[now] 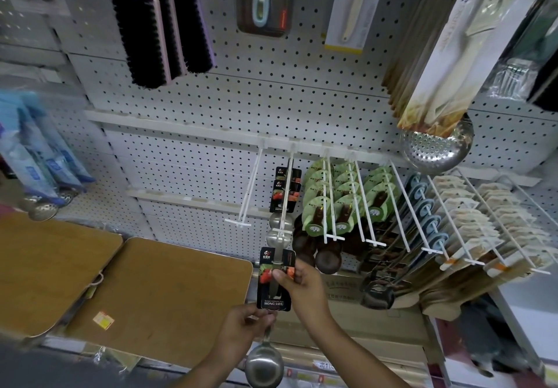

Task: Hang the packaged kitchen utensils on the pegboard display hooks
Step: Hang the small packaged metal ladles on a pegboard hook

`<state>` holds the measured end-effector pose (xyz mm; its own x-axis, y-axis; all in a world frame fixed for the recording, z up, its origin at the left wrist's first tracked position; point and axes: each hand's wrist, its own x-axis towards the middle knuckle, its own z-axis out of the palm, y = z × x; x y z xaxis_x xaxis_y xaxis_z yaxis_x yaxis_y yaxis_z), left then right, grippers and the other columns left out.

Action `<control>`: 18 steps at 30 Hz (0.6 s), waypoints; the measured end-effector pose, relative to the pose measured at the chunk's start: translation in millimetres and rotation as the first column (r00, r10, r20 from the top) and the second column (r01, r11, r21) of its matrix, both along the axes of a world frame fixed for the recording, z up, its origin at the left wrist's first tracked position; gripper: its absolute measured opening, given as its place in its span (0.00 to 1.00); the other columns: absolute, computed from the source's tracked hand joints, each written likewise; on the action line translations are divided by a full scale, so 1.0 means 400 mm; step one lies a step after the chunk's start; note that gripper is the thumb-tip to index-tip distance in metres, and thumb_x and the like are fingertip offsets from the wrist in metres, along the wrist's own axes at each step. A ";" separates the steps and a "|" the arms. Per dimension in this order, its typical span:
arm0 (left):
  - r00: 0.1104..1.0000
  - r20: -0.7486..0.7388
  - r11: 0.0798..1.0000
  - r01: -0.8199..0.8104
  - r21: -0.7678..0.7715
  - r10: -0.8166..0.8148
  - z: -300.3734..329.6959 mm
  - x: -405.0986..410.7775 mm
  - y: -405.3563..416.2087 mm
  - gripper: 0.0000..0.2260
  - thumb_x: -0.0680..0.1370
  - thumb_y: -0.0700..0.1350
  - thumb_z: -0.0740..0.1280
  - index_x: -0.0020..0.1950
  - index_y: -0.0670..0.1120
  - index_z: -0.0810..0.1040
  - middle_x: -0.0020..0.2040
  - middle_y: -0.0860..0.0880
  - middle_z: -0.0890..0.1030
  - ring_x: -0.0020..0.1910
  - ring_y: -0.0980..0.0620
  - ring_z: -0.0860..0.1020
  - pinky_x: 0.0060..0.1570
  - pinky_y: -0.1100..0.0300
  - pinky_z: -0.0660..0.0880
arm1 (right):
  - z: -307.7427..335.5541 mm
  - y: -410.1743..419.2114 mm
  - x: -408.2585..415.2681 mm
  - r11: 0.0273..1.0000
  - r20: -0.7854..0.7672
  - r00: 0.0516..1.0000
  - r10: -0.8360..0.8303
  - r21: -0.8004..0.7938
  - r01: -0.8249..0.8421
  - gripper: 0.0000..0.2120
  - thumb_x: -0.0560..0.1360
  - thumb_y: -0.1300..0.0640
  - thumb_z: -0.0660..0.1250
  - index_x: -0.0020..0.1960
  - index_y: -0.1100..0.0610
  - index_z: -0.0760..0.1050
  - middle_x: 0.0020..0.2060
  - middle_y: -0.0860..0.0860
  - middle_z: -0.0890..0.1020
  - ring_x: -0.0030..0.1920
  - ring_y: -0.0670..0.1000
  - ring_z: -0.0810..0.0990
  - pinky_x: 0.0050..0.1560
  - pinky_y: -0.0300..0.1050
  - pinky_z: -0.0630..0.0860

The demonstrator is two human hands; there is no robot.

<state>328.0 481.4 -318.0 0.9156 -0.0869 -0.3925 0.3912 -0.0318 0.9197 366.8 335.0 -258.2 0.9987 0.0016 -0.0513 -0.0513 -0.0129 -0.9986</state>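
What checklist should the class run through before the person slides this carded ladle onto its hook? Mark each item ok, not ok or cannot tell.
1. Right hand pinches the card: ok.
2. Left hand grips the ladle handle below the card: ok.
3. Hook already carries matching carded ladles: ok.
4. Card's hang hole lined up with the hook tip: cannot tell.
5. Card threaded onto the hook: not ok, not yet.
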 end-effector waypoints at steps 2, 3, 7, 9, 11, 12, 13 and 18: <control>1.000 0.007 1.000 0.003 0.001 -0.003 0.001 0.006 -0.001 0.05 0.75 0.33 0.72 0.41 0.39 0.86 0.40 0.42 0.87 0.37 0.50 0.83 0.45 0.54 0.80 | -0.001 0.000 0.006 1.000 -0.004 1.000 0.003 0.005 -0.003 0.05 0.76 0.66 0.69 0.52 0.62 0.81 0.42 0.57 0.87 0.46 0.57 0.86 0.53 0.54 0.81; 1.000 0.011 1.000 0.000 0.002 0.000 0.001 0.011 0.000 0.06 0.75 0.33 0.72 0.40 0.41 0.86 0.40 0.40 0.86 0.37 0.49 0.83 0.44 0.53 0.80 | -0.003 0.000 0.010 1.000 -0.007 1.000 0.003 0.004 -0.003 0.06 0.76 0.66 0.68 0.52 0.62 0.81 0.42 0.57 0.87 0.46 0.57 0.86 0.53 0.54 0.81; 1.000 0.015 1.000 -0.016 0.021 0.015 -0.010 0.038 -0.002 0.12 0.75 0.33 0.73 0.34 0.47 0.86 0.35 0.45 0.85 0.34 0.52 0.81 0.37 0.61 0.78 | -0.007 -0.001 0.034 1.000 -0.001 1.000 0.006 -0.004 -0.006 0.07 0.76 0.66 0.69 0.53 0.61 0.81 0.43 0.57 0.87 0.46 0.56 0.86 0.50 0.49 0.81; 0.999 0.032 0.999 -0.009 0.049 0.007 -0.014 0.054 -0.002 0.14 0.75 0.34 0.73 0.33 0.49 0.86 0.34 0.47 0.85 0.32 0.55 0.80 0.35 0.63 0.76 | 0.000 0.000 0.042 1.000 0.012 1.000 0.008 0.002 -0.008 0.07 0.76 0.67 0.68 0.53 0.61 0.81 0.43 0.55 0.87 0.45 0.52 0.86 0.47 0.41 0.80; 0.999 0.042 0.998 0.009 0.068 -0.012 -0.017 0.069 0.002 0.12 0.75 0.36 0.73 0.34 0.50 0.86 0.33 0.48 0.84 0.31 0.56 0.79 0.35 0.64 0.75 | 0.004 0.000 0.055 1.000 0.011 1.000 0.006 -0.004 -0.006 0.07 0.76 0.67 0.68 0.53 0.61 0.81 0.42 0.54 0.87 0.45 0.50 0.86 0.45 0.38 0.79; 0.999 0.049 0.997 0.020 0.076 -0.023 -0.016 0.077 0.003 0.11 0.76 0.37 0.73 0.36 0.49 0.86 0.33 0.48 0.84 0.31 0.56 0.79 0.35 0.63 0.75 | 0.004 0.000 0.063 1.000 0.009 1.000 0.004 -0.007 -0.004 0.07 0.76 0.67 0.68 0.52 0.60 0.81 0.42 0.53 0.87 0.44 0.49 0.86 0.45 0.37 0.78; 0.998 0.058 0.997 0.029 0.078 -0.033 -0.013 0.086 0.003 0.09 0.76 0.37 0.72 0.38 0.48 0.86 0.34 0.47 0.84 0.31 0.55 0.79 0.36 0.63 0.75 | 0.004 0.000 0.070 1.000 0.004 1.000 -0.002 -0.015 0.002 0.07 0.76 0.67 0.68 0.50 0.59 0.81 0.42 0.52 0.87 0.44 0.49 0.86 0.45 0.37 0.78; 0.994 0.102 0.997 0.032 0.071 -0.039 -0.010 0.141 -0.011 0.11 0.77 0.34 0.70 0.37 0.46 0.84 0.33 0.47 0.83 0.33 0.51 0.79 0.38 0.61 0.76 | 0.002 -0.004 0.117 0.997 0.018 1.000 -0.007 -0.074 0.008 0.07 0.76 0.65 0.69 0.46 0.54 0.81 0.40 0.47 0.87 0.43 0.45 0.85 0.45 0.36 0.77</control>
<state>384.4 477.2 -321.9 0.9486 -0.0957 -0.3018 0.2913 -0.1091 0.9504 413.4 333.6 -257.3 0.9994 -0.0092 -0.0332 -0.0339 -0.0867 -0.9957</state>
